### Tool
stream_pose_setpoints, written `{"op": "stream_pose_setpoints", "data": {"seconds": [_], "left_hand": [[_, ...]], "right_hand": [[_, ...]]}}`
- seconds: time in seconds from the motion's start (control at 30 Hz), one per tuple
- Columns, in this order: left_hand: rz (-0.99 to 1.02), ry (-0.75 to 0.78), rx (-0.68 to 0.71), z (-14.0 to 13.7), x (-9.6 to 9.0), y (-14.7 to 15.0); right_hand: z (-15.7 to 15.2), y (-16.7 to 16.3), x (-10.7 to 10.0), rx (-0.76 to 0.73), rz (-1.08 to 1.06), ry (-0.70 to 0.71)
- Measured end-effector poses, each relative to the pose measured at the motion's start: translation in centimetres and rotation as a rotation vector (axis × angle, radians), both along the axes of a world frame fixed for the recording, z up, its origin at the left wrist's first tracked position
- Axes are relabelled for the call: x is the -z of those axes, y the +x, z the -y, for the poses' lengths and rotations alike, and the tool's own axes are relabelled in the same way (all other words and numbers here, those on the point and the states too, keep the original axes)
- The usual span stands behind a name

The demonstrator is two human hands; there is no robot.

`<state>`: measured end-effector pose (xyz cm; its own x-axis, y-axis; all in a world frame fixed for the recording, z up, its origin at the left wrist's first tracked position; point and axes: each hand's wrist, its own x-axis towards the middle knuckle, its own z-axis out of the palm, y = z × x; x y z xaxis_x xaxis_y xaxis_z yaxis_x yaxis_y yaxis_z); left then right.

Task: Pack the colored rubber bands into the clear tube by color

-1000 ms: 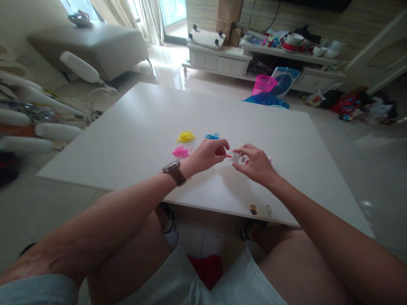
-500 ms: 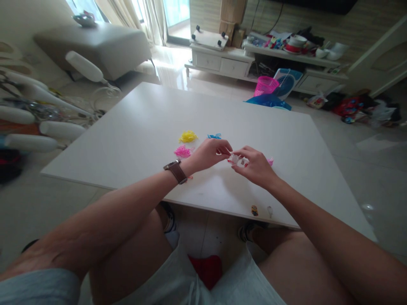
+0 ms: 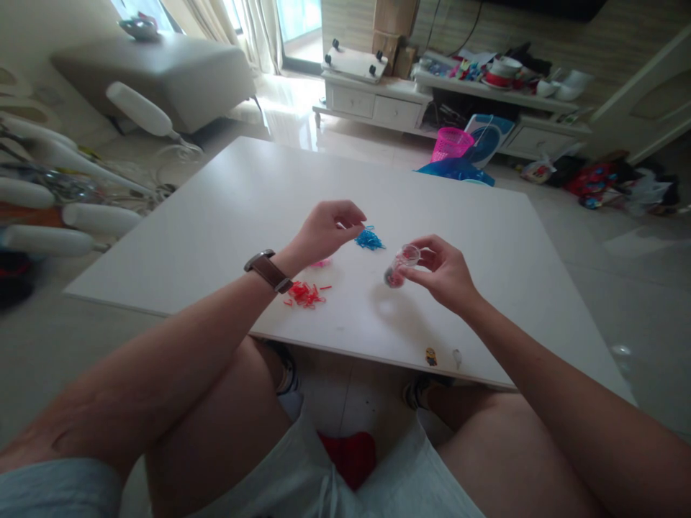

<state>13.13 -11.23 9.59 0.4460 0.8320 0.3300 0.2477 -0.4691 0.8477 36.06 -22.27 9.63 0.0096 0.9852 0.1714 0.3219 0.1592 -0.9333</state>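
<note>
My right hand (image 3: 440,273) grips a small clear jar (image 3: 409,255) tilted above the white table, its round mouth showing and reddish and dark bits in its lower part. My left hand (image 3: 330,229) is in the air by a heap of small blue loops (image 3: 369,239). Its thumb and fingers are closed together; whatever they may pinch is too small to make out. Below the left wrist lies a heap of red pieces (image 3: 306,295). A few pink pieces (image 3: 321,263) show under the left hand, which hides the yellow heap.
Near the front edge of the white table (image 3: 464,208) lie a small yellow figure (image 3: 430,357) and a little clear piece (image 3: 457,357). Past the far edge stand a pink basket (image 3: 452,144) and a low cabinet (image 3: 372,104). White-padded chair frames (image 3: 102,218) are at left.
My left hand has moved left and away from the jar, toward the blue heap. The jar is now tilted with its mouth uncovered. The red heap has come into sight and the yellow one is covered.
</note>
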Motion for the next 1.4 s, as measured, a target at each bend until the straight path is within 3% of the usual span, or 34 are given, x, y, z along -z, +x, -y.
{"op": "stream_pose_setpoints", "data": {"seconds": [0.13, 0.3, 0.47, 0.63, 1.07, 1.27, 1.4], "left_hand": [[-0.280, -0.035, 0.002, -1.8, 0.3, -3.0], [-0.592, -0.136, 0.090, -2.4, 0.9, -6.1], [-0.876, -0.252, 0.192, -2.3, 1.5, -7.6], [-1.046, -0.253, 0.292, -1.7, 2.5, -8.2], [-1.072, -0.204, 0.321, 0.5, 4.7, -8.5], [-1.059, -0.134, 0.294, 0.4, 3.5, -8.1], [-0.902, -0.129, 0.313, 0.1, 2.3, -7.9]], "right_hand": [[-0.1, 0.2, -0.1, 0.001, -0.088, -0.022], [-0.3, 0.3, 0.0, 0.005, -0.044, -0.037], [-0.5, 0.3, 0.7, 0.005, 0.033, -0.039], [-0.5, -0.2, 1.1, -0.032, 0.090, -0.028], [-0.6, -0.7, 1.2, -0.054, 0.120, -0.049], [-0.7, -0.7, 1.3, -0.058, 0.132, -0.034], [-0.7, -0.6, 1.5, -0.062, 0.168, -0.015]]}}
